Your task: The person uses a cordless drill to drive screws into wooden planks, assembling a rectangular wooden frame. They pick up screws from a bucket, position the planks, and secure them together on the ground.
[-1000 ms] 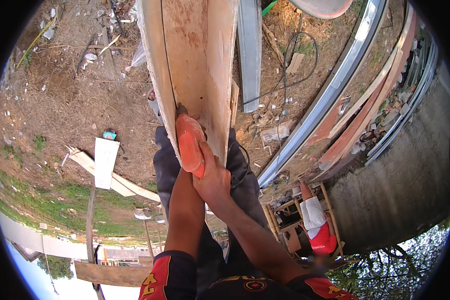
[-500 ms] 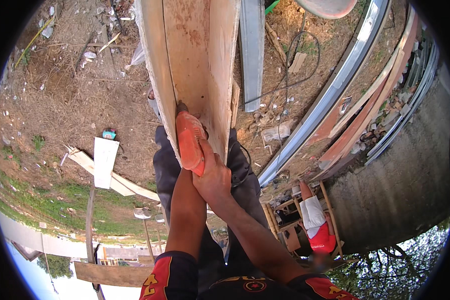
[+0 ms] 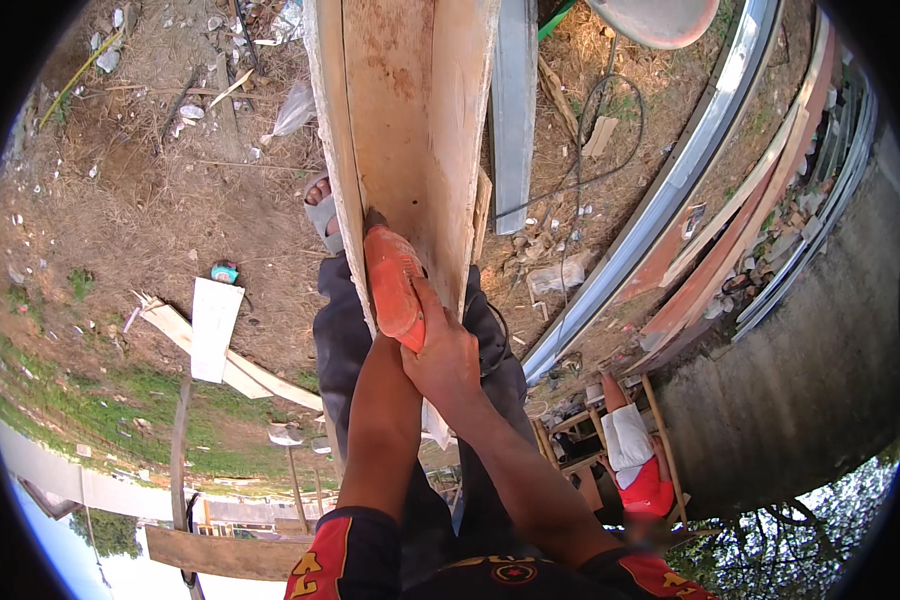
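Head view: the right hand (image 3: 448,352) is closed around the near end of an orange power tool (image 3: 393,283), whose far tip sits against the inner face of a long wooden plank trough (image 3: 395,120) running away from the person. The left hand is hidden under the tool – I cannot tell its grip. Left of the trough a sandalled foot (image 3: 320,212) stands on dry ground – a white board (image 3: 212,326) lies farther left.

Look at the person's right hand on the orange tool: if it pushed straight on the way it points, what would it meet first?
The right hand points up the picture along the wooden plank. It already grips the orange power tool, so the tool comes first; beyond that lies the plank's surface, though depth is unclear.
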The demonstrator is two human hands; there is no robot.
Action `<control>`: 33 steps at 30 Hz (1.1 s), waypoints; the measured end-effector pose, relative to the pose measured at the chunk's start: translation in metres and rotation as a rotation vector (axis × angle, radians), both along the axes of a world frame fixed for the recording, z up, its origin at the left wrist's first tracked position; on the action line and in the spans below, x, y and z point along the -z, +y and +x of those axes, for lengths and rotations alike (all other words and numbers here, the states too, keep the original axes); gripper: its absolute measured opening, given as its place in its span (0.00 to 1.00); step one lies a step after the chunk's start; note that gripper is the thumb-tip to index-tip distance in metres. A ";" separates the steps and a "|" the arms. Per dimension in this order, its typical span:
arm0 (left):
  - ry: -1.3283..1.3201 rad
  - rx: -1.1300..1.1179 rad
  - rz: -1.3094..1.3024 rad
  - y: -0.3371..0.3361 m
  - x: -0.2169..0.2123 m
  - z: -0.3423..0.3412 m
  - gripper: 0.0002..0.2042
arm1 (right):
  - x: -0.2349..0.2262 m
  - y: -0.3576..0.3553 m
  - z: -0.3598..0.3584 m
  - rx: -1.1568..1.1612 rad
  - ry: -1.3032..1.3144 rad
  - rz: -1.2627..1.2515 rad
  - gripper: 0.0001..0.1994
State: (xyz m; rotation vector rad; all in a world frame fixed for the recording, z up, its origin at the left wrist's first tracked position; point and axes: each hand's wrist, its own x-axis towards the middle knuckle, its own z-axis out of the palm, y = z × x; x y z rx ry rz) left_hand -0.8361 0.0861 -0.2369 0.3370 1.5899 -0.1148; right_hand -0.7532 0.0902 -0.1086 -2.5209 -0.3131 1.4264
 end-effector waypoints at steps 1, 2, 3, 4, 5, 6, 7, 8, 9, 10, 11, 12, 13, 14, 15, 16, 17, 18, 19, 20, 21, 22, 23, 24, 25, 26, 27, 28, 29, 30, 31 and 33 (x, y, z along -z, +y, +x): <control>-0.003 -0.003 0.004 0.000 0.001 0.000 0.09 | 0.001 0.000 0.001 0.000 0.020 0.000 0.42; -0.003 0.000 0.006 0.000 0.000 0.001 0.09 | 0.003 -0.001 0.002 0.002 0.042 -0.019 0.42; 0.000 0.009 0.008 0.001 0.000 0.001 0.09 | 0.002 -0.001 0.002 0.017 0.048 -0.026 0.42; -0.005 0.012 0.014 0.002 0.001 0.003 0.09 | 0.001 0.000 0.001 -0.023 0.058 -0.056 0.42; -0.007 0.015 0.019 0.003 0.000 0.003 0.09 | 0.002 0.001 0.000 -0.059 0.048 -0.063 0.41; -0.006 0.023 0.020 0.004 0.000 0.005 0.08 | 0.001 0.003 -0.001 -0.088 0.056 -0.073 0.41; -0.018 0.022 0.033 0.006 0.000 0.006 0.08 | 0.001 0.003 -0.001 -0.087 0.044 -0.076 0.40; -0.023 0.022 0.038 0.007 0.000 0.008 0.08 | 0.002 0.003 0.000 -0.082 0.052 -0.082 0.38; -0.022 0.024 0.041 0.008 0.000 0.009 0.08 | 0.001 0.003 0.000 -0.074 0.040 -0.091 0.37; -0.027 0.027 0.044 0.008 0.001 0.010 0.08 | 0.000 0.003 0.001 -0.077 0.052 -0.097 0.37; -0.029 0.028 0.050 0.008 0.002 0.011 0.08 | 0.000 0.004 0.002 -0.078 0.040 -0.100 0.37; -0.033 0.029 0.054 0.008 0.004 0.013 0.08 | 0.000 0.004 0.004 -0.083 0.064 -0.129 0.37; -0.038 0.030 0.059 0.007 0.006 0.014 0.08 | 0.001 0.004 0.007 -0.148 0.017 -0.084 0.37; -0.040 0.034 0.065 0.006 0.007 0.015 0.08 | 0.000 0.004 0.011 -0.215 0.007 -0.071 0.37; -0.036 0.024 0.073 0.005 0.009 0.016 0.08 | -0.002 0.003 0.015 -0.283 0.002 -0.058 0.37; -0.038 0.033 0.070 0.004 0.009 0.016 0.08 | -0.009 0.001 0.018 -0.236 0.027 -0.032 0.38; -0.041 0.031 0.079 0.003 0.010 0.018 0.08 | -0.018 -0.004 0.024 -0.189 0.046 0.000 0.38; -0.040 0.026 0.079 0.002 0.009 0.018 0.08 | -0.028 -0.008 0.030 -0.144 0.065 0.032 0.39; -0.029 0.023 0.077 -0.002 0.007 0.019 0.08 | -0.044 -0.015 0.032 -0.107 0.061 0.035 0.39; -0.017 0.020 0.075 -0.005 0.004 0.020 0.08 | -0.063 -0.023 0.035 -0.070 0.057 0.036 0.39; 0.000 0.016 0.067 -0.009 -0.001 0.021 0.08 | -0.081 -0.030 0.038 -0.023 0.022 0.086 0.39; 0.019 0.010 0.058 -0.012 -0.007 0.022 0.08 | -0.099 -0.037 0.043 -0.002 0.030 0.067 0.38; 0.051 -0.002 0.048 -0.016 -0.016 0.023 0.08 | -0.116 -0.043 0.048 0.028 0.010 0.107 0.38; 0.079 -0.018 0.041 -0.018 -0.025 0.023 0.08 | -0.130 -0.047 0.053 0.063 -0.013 0.146 0.37; 0.082 -0.060 0.035 -0.019 -0.036 0.023 0.08 | -0.144 -0.050 0.057 0.083 -0.007 0.159 0.37; 0.047 -0.095 0.036 -0.016 -0.045 0.022 0.08 | -0.161 -0.055 0.062 0.105 0.000 0.158 0.37; -0.007 -0.150 0.040 -0.013 -0.057 0.022 0.08 | -0.175 -0.060 0.066 0.126 -0.004 0.163 0.36; -0.193 -0.184 0.051 0.002 -0.065 0.019 0.06 | -0.188 -0.064 0.069 0.135 0.004 0.178 0.36; -0.342 -0.211 0.039 0.018 -0.075 0.017 0.05 | -0.199 -0.067 0.072 0.143 0.004 0.202 0.37; -0.446 -0.223 0.016 0.031 -0.086 0.018 0.07 | -0.209 -0.069 0.074 0.153 0.015 0.200 0.37; -0.281 -0.452 0.004 0.035 -0.098 0.028 0.03 | -0.217 -0.070 0.075 0.154 -0.019 0.260 0.37; -0.397 -0.551 0.011 0.057 -0.121 0.045 0.02 | -0.232 -0.071 0.077 0.161 -0.055 0.316 0.36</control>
